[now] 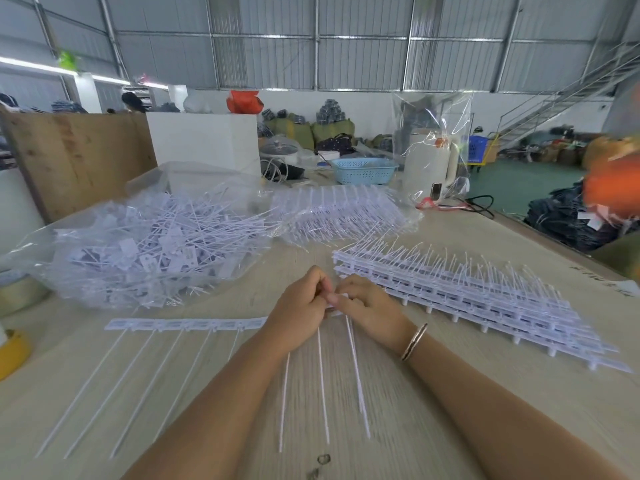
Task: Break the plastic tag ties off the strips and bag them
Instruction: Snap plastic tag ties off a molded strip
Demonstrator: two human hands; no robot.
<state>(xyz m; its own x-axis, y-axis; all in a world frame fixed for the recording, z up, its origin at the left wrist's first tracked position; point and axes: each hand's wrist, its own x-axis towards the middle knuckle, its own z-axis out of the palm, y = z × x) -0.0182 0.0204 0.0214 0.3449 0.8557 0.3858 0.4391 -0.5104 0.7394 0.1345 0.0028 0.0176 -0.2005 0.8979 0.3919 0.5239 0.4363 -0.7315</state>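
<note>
A white plastic strip (180, 323) lies flat on the table, its long thin tag ties pointing toward me. My left hand (298, 306) pinches the strip's right end. Touching it, my right hand (367, 306) is closed on the head of one tag tie (356, 372) whose tail hangs down between my arms. A clear bag (138, 244) full of loose broken-off ties sits at the left rear. A stack of whole strips (478, 296) lies to the right of my hands.
Another clear bag of whole strips (339, 209) lies behind. A yellow tape roll (10, 351) sits at the left edge. A blue basket (363, 169), a white kettle (429, 161) and a wooden board (76, 157) stand at the back.
</note>
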